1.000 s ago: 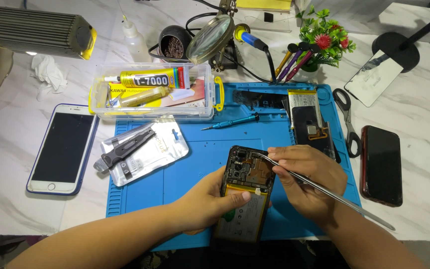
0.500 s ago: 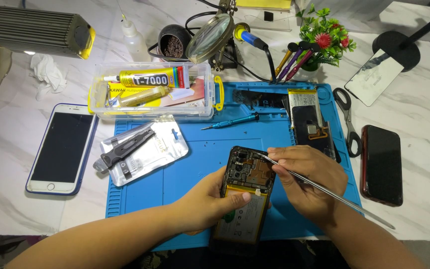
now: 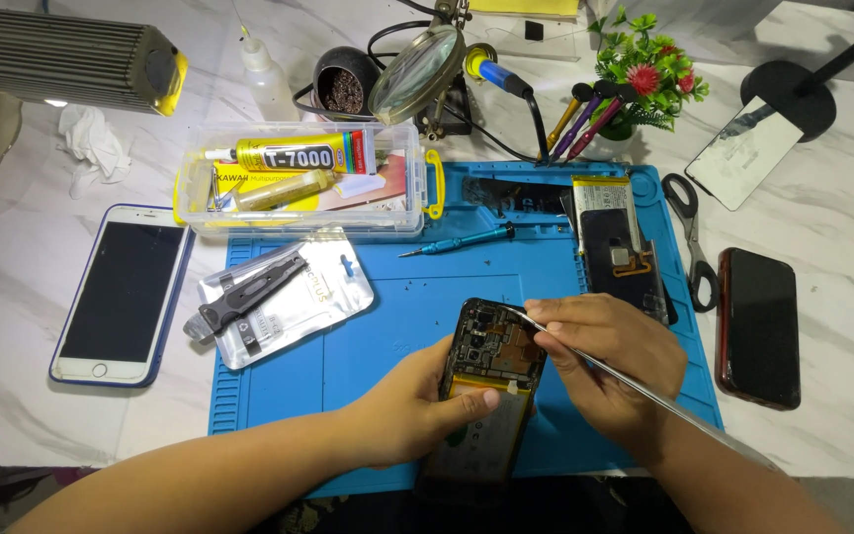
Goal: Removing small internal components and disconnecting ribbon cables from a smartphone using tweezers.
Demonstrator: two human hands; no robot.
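An opened phone (image 3: 491,371) with its back cover off lies tilted on the blue work mat (image 3: 387,326), circuit board and yellow-edged battery exposed. My left hand (image 3: 417,405) grips its left side, thumb resting across the battery. My right hand (image 3: 610,371) holds long metal tweezers (image 3: 644,391) whose tips touch the top of the board near the camera area. The tweezers' rear end runs down to the lower right past my wrist.
A silver pouch with a dark tool (image 3: 279,297), a teal screwdriver (image 3: 462,240) and a removed back cover with battery (image 3: 620,247) lie on the mat. A clear box with glue tubes (image 3: 298,178), a white phone (image 3: 121,292), a dark phone (image 3: 758,326), scissors (image 3: 689,237) and a magnifier (image 3: 417,74) surround it.
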